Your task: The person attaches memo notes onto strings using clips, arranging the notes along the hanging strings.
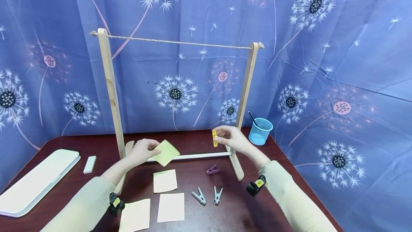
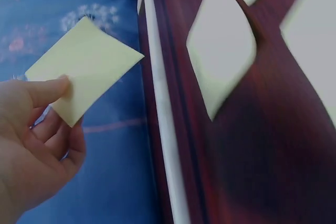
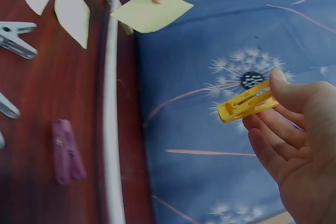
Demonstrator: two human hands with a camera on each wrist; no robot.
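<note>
The left hand [image 1: 141, 152] pinches a plain, pale-yellow square of paper [image 1: 167, 153] by one edge, near the white bar [image 1: 204, 155] of the wooden frame [image 1: 111, 88]; to the right, the right hand [image 1: 234, 140] pinches a bright-yellow, slotted clothespin [image 1: 215, 139] above the far counter [image 1: 199, 140].

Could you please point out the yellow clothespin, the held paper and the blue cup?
Yellow clothespin [image 3: 243, 106]: right wrist view, on its body.
Held paper [image 2: 93, 62]: left wrist view, on its face.
Blue cup [image 1: 258, 135]: head view, on its side wall.
</note>
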